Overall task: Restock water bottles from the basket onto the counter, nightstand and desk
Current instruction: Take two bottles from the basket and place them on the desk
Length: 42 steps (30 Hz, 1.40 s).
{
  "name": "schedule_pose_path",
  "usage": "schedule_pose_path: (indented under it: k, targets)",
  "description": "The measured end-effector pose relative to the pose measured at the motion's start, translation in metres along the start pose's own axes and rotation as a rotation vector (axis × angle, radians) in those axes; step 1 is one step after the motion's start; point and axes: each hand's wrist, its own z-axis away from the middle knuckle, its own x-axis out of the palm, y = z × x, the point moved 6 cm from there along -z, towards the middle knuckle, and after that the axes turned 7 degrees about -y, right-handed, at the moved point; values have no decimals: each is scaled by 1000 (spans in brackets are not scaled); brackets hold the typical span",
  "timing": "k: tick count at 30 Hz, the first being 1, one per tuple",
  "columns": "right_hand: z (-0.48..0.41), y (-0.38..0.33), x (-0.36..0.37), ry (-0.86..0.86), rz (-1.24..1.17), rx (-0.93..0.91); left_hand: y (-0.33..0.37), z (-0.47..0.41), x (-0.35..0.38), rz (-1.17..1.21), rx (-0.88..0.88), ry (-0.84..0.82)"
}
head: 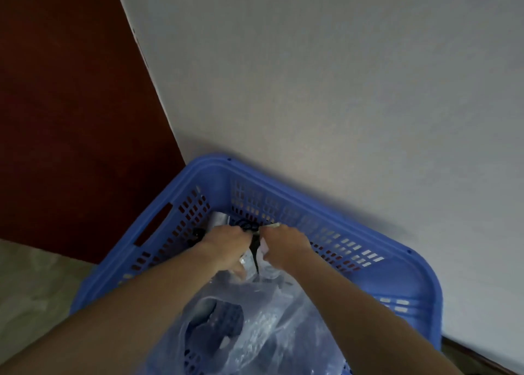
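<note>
Grey wall (312, 76); blue basket (411, 261) stands at its foot. Toward the basket's far-left corner, left hand (224, 241) and right hand (283, 247) curl close together, gripping clear plastic wrap (269, 318) over what appear to be water bottles (270, 271), blurred. Judged early: nothing lifted out; counter, nightstand and desk out of view.

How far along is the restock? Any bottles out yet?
Done: nothing visible; no bottle is out of the basket. In hand: left hand and right hand both grip the top of the clear bag inside it, at a black tie. Left: opening the bag and placing bottles on counter, nightstand and desk, none in view.
</note>
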Motion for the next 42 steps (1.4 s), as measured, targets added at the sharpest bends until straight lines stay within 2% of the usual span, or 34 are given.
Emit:
schedule_pose_path:
  k: [5,10,15,20,28,36,42]
  targets:
    - [36,9,-65,128,-94,40,-9,30,-75,97,-13,154]
    - [90,34,-123,220,-163,95,3,63,-150,70,7,312]
    - [166,74,-165,300,-206,198,60,98,-222,-2,155,378]
    - [269,124,-174,411,-289,342,150,133,-275,-72,279,474]
    - [478,201,-94,562,-377,638,357,192,-278,-100,554,515]
    - [715,249,58,663,-489,977,603,303,-208,-131,931,435]
    - [873,252,150,722,-515,1197,754,393,-151,-225,1164,370]
